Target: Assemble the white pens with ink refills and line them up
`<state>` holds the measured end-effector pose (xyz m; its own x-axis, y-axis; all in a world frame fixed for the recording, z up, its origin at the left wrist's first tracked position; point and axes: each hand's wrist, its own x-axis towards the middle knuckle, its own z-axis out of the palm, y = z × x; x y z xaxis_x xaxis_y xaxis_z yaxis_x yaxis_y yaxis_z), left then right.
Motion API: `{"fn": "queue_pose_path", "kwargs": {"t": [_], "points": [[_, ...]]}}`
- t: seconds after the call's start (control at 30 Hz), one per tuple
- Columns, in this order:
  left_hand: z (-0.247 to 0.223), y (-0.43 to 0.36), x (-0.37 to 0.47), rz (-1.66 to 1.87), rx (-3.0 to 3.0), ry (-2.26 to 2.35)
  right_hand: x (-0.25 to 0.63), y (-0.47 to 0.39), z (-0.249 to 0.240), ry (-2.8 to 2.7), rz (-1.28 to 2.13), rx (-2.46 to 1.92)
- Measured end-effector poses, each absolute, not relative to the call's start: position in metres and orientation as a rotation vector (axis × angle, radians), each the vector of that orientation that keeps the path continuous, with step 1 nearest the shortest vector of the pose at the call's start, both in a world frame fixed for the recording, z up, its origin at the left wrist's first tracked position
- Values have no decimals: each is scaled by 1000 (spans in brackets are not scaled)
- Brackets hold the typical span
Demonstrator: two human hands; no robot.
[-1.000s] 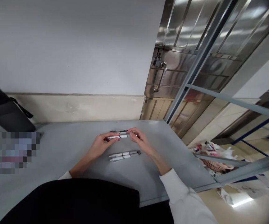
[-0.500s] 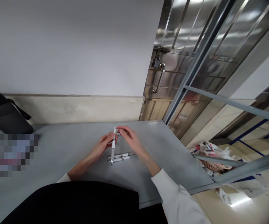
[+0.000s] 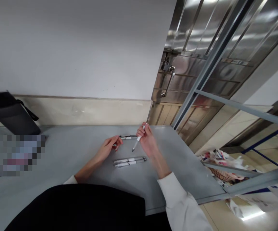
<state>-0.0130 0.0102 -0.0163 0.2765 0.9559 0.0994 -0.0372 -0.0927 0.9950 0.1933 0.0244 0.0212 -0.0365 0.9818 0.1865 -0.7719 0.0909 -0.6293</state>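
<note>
My right hand (image 3: 148, 139) is closed around a white pen (image 3: 138, 139), its metallic end pointing down and to the left above the grey table. My left hand (image 3: 108, 146) is to the left, fingers curled, beside the left end of another pen (image 3: 128, 137) that lies near the back of the table. Whether its fingertips grip that pen is hard to tell. Nearer my body, two white and grey pens (image 3: 129, 161) lie side by side on the table.
The grey table (image 3: 64, 150) meets a wall behind. A black case (image 3: 13, 112) with a strap and a blurred-out flat item (image 3: 21, 155) are at the left. Metal frame bars (image 3: 189, 102) rise at the right; beyond are a steel door and a basket (image 3: 223, 175) of items.
The white pen that was upright at my left hand is now in my right hand, which has moved right. A pen now shows on the table near my left fingertips. The view has shifted slightly.
</note>
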Motion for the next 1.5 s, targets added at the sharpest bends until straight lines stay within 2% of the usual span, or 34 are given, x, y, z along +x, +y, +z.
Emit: {"fn": "queue_pose_path", "kwargs": {"t": [0.2, 0.77, 1.5], "points": [[-19, 15, -18, 1122, 1366, 1003, 214, 27, 26, -511, 1500, -337], [-19, 15, -18, 1175, 1355, 1042, 217, 24, 23, -613, 1363, -378], [-20, 15, -20, 1188, 1365, 1090, 219, 23, 23, -608, 1343, -360]]}}
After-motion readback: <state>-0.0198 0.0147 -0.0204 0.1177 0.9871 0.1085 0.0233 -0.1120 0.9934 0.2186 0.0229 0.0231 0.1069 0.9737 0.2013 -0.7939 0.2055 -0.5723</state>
